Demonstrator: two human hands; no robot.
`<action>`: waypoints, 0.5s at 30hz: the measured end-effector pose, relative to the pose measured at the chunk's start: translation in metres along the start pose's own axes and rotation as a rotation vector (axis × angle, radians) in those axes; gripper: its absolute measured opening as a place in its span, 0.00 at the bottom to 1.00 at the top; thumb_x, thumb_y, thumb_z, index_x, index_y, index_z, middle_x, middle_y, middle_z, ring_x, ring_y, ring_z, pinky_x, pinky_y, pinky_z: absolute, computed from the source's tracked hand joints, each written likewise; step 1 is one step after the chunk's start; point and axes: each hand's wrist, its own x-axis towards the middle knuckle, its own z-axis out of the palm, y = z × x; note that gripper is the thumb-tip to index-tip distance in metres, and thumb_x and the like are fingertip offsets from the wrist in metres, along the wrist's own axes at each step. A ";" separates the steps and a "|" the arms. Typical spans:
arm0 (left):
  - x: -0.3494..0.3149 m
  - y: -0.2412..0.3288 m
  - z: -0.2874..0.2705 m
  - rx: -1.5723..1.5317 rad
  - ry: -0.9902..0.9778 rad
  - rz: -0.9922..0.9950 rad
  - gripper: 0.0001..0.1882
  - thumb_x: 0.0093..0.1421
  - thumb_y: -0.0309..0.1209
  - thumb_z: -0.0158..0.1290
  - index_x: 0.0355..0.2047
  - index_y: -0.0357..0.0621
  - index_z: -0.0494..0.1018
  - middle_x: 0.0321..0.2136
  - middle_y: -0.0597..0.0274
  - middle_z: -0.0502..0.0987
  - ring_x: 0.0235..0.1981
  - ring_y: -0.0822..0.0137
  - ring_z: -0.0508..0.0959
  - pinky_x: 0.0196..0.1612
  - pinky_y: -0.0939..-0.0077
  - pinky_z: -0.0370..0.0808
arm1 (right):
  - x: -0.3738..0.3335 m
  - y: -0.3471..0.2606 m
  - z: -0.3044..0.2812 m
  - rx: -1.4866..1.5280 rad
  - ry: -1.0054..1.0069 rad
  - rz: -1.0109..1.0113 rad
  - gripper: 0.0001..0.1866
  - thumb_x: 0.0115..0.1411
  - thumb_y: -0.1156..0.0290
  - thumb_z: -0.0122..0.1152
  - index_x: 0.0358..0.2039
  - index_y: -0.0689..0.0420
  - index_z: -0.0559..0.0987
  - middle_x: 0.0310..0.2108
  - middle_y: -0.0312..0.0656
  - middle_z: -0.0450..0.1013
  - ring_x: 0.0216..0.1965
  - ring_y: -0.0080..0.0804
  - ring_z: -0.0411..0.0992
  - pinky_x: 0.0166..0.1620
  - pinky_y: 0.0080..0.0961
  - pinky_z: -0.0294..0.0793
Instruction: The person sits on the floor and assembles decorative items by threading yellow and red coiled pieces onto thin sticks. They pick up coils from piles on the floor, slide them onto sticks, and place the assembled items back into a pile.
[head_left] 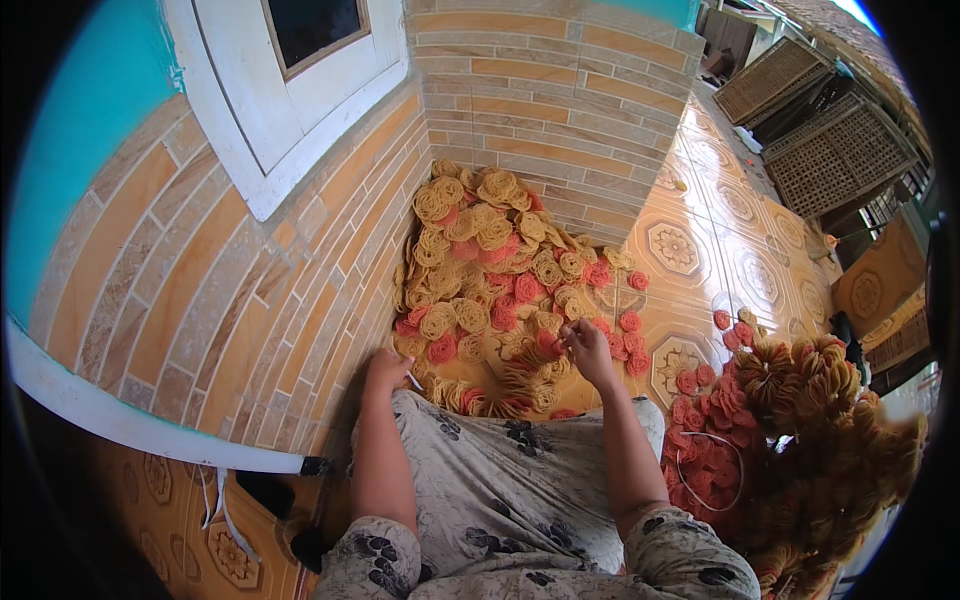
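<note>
A heap of yellow and red discs of coiled strands, shaped like roses, lies in the wall corner before me. My left hand is closed at the heap's near left edge, with a thin white stick-like piece showing at its fingers. Over the near right of the heap, my right hand has its fingers pinched together beside a red disc. Whether that disc is gripped or only lies behind the fingertips is unclear. Rows of discs standing on edge run between my hands, close to my lap.
Large bundles of stacked brown-yellow discs stand at my right, beside a pile of red discs with a white cord loop on it. Tiled walls enclose the corner. Woven racks lean at the far right.
</note>
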 end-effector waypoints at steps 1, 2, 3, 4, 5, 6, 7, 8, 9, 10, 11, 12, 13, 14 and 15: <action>0.005 0.001 0.004 0.070 0.021 0.067 0.17 0.62 0.40 0.53 0.27 0.36 0.71 0.21 0.56 0.77 0.21 0.63 0.77 0.28 0.69 0.75 | -0.006 0.001 0.000 0.047 0.018 -0.016 0.11 0.66 0.68 0.53 0.32 0.63 0.72 0.24 0.39 0.74 0.27 0.24 0.74 0.31 0.23 0.71; 0.008 0.003 0.007 0.161 0.040 0.097 0.15 0.64 0.40 0.52 0.29 0.39 0.69 0.20 0.63 0.76 0.18 0.69 0.75 0.26 0.71 0.75 | -0.013 0.002 -0.002 0.114 0.030 0.013 0.11 0.66 0.68 0.53 0.33 0.64 0.72 0.24 0.41 0.74 0.28 0.26 0.75 0.32 0.24 0.71; 0.009 0.006 0.011 -0.099 0.039 0.071 0.14 0.65 0.40 0.50 0.30 0.41 0.68 0.20 0.65 0.73 0.17 0.70 0.72 0.24 0.73 0.73 | -0.019 0.002 -0.004 0.140 0.043 -0.010 0.10 0.66 0.68 0.53 0.32 0.63 0.71 0.25 0.38 0.74 0.30 0.23 0.76 0.32 0.22 0.71; 0.010 0.009 0.014 -0.336 0.030 0.008 0.13 0.66 0.39 0.48 0.31 0.43 0.67 0.19 0.68 0.69 0.16 0.72 0.69 0.23 0.74 0.72 | -0.024 0.002 -0.008 0.128 0.080 -0.056 0.10 0.66 0.69 0.52 0.32 0.63 0.71 0.25 0.39 0.74 0.30 0.23 0.76 0.32 0.21 0.71; 0.009 0.011 0.015 -0.576 -0.011 -0.091 0.11 0.67 0.39 0.46 0.32 0.45 0.66 0.18 0.70 0.66 0.15 0.74 0.66 0.21 0.76 0.70 | -0.029 0.000 -0.010 0.140 0.104 -0.065 0.10 0.66 0.69 0.52 0.33 0.63 0.71 0.26 0.39 0.74 0.31 0.24 0.76 0.32 0.21 0.71; 0.007 0.014 0.016 -0.701 0.020 -0.098 0.11 0.68 0.38 0.44 0.32 0.46 0.66 0.18 0.71 0.63 0.15 0.74 0.64 0.20 0.77 0.67 | -0.033 -0.003 -0.013 0.174 0.121 -0.021 0.10 0.66 0.69 0.52 0.33 0.63 0.71 0.26 0.39 0.74 0.31 0.24 0.77 0.32 0.21 0.71; 0.004 0.016 0.015 -0.828 0.023 -0.135 0.11 0.68 0.38 0.43 0.32 0.47 0.67 0.17 0.72 0.60 0.14 0.74 0.61 0.19 0.79 0.65 | -0.037 -0.008 -0.018 0.172 0.140 -0.023 0.10 0.66 0.69 0.52 0.32 0.63 0.71 0.26 0.40 0.75 0.31 0.25 0.77 0.32 0.21 0.71; 0.001 0.018 0.014 -0.960 0.025 -0.154 0.11 0.69 0.38 0.41 0.32 0.48 0.67 0.17 0.72 0.57 0.14 0.74 0.59 0.18 0.80 0.62 | -0.040 -0.015 -0.023 0.132 0.165 -0.113 0.10 0.66 0.69 0.53 0.32 0.63 0.71 0.26 0.40 0.75 0.31 0.25 0.77 0.32 0.21 0.72; -0.003 0.020 0.013 -0.972 0.023 -0.148 0.12 0.69 0.39 0.40 0.33 0.48 0.67 0.17 0.73 0.57 0.14 0.75 0.58 0.17 0.80 0.60 | -0.044 -0.023 -0.029 0.108 0.185 -0.142 0.10 0.66 0.69 0.53 0.32 0.63 0.71 0.25 0.40 0.75 0.31 0.25 0.78 0.32 0.21 0.72; -0.007 0.022 0.010 -0.989 0.021 -0.120 0.12 0.69 0.40 0.40 0.33 0.49 0.67 0.17 0.73 0.57 0.14 0.76 0.57 0.17 0.81 0.58 | -0.047 -0.034 -0.036 0.107 0.206 -0.137 0.10 0.66 0.70 0.53 0.31 0.63 0.72 0.25 0.40 0.75 0.30 0.26 0.78 0.32 0.21 0.72; -0.012 0.025 0.010 -0.987 0.038 -0.104 0.13 0.69 0.41 0.40 0.34 0.49 0.68 0.17 0.73 0.57 0.14 0.76 0.56 0.16 0.81 0.56 | -0.052 -0.046 -0.042 0.165 0.216 -0.209 0.10 0.66 0.70 0.53 0.30 0.63 0.72 0.24 0.42 0.76 0.30 0.26 0.78 0.31 0.22 0.73; -0.017 0.029 0.010 -0.992 0.021 -0.087 0.13 0.69 0.41 0.40 0.34 0.49 0.68 0.17 0.74 0.57 0.14 0.77 0.56 0.16 0.82 0.56 | -0.055 -0.059 -0.046 0.119 0.240 -0.250 0.09 0.66 0.70 0.53 0.31 0.63 0.72 0.25 0.42 0.76 0.29 0.26 0.78 0.31 0.22 0.73; -0.022 0.036 0.011 -0.978 0.024 -0.079 0.13 0.69 0.42 0.40 0.33 0.49 0.67 0.17 0.74 0.57 0.14 0.78 0.56 0.16 0.82 0.56 | -0.058 -0.073 -0.050 0.107 0.257 -0.275 0.09 0.65 0.70 0.53 0.31 0.63 0.73 0.25 0.42 0.76 0.29 0.26 0.78 0.31 0.22 0.73; -0.028 0.046 0.013 -0.940 0.018 -0.104 0.13 0.69 0.42 0.41 0.33 0.49 0.67 0.17 0.75 0.57 0.14 0.79 0.56 0.15 0.83 0.55 | -0.061 -0.087 -0.054 0.136 0.262 -0.291 0.09 0.65 0.71 0.53 0.31 0.63 0.73 0.25 0.43 0.76 0.29 0.26 0.78 0.31 0.22 0.73; -0.037 0.058 0.016 -0.952 0.004 -0.004 0.14 0.69 0.42 0.41 0.35 0.48 0.69 0.18 0.73 0.60 0.16 0.77 0.59 0.17 0.82 0.58 | -0.064 -0.100 -0.059 0.019 0.213 -0.288 0.08 0.64 0.72 0.54 0.32 0.63 0.74 0.27 0.44 0.76 0.29 0.28 0.78 0.31 0.24 0.73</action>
